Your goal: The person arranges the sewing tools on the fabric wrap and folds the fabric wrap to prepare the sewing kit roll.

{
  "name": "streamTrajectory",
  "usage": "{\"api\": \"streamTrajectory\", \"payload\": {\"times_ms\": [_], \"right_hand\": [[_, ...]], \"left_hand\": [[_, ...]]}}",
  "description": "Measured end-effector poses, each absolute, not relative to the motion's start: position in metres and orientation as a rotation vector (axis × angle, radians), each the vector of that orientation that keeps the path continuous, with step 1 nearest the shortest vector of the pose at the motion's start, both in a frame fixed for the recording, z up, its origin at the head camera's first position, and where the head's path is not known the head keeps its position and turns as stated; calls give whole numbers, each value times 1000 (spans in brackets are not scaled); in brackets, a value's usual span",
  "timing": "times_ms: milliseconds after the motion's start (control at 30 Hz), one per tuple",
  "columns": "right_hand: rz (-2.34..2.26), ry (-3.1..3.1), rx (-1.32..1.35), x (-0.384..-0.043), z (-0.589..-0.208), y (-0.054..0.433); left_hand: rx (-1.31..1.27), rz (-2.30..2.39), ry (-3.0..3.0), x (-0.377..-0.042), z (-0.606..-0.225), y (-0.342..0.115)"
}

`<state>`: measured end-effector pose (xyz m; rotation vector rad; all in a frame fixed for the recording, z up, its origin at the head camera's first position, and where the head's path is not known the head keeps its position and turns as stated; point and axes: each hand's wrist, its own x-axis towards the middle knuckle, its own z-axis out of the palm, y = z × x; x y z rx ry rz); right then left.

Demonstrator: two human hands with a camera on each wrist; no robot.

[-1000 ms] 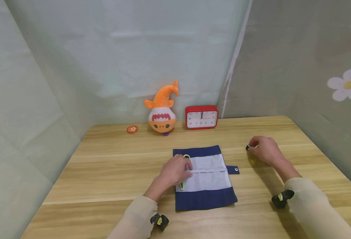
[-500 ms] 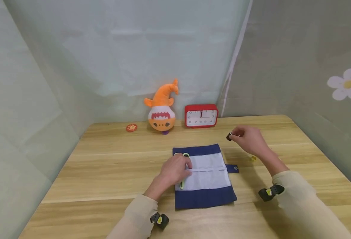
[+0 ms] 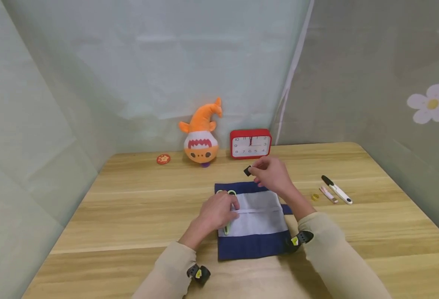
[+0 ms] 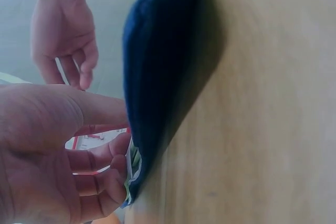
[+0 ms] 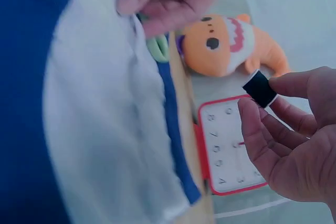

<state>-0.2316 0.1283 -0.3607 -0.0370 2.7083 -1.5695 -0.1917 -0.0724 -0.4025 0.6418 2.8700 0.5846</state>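
Observation:
A navy fabric roll pouch (image 3: 255, 246) with a pale lining lies unfolded on the table. My left hand (image 3: 217, 211) pinches the edge of its inner pocket, thumb on the lining in the right wrist view. Under that hand are light-green-handled scissors (image 3: 226, 229), mostly covered, their loops showing beyond the fingers. Above the pouch's far edge, my right hand (image 3: 273, 176) holds a small spool of black thread (image 5: 259, 88) with white ends between thumb and fingertips. The spool is off the table, in front of the clock.
A red clock (image 3: 250, 144), an orange plush shark (image 3: 201, 141) and a red round disc (image 3: 163, 159) stand or lie along the back. To the right are a small yellow ring-like item (image 3: 315, 197), a pink-and-white slim item (image 3: 329, 195) and a black-and-white pen-shaped tool (image 3: 337, 190).
My right hand has carried the black spool leftward from the table's right side to above the pouch, uncovering the small items there. The left hand stays on the pouch.

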Motion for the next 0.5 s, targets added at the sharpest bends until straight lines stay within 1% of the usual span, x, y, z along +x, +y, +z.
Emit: {"api": "streamTrajectory", "payload": {"times_ms": [200,500], "right_hand": [[-1739,2554,-54,-228,-382,122],[-1783,2367,-76,-224,-405,126]], "left_hand": [[656,557,2872,-193,-402,-73],[660,551,2870,-193,-401,-73]]}}
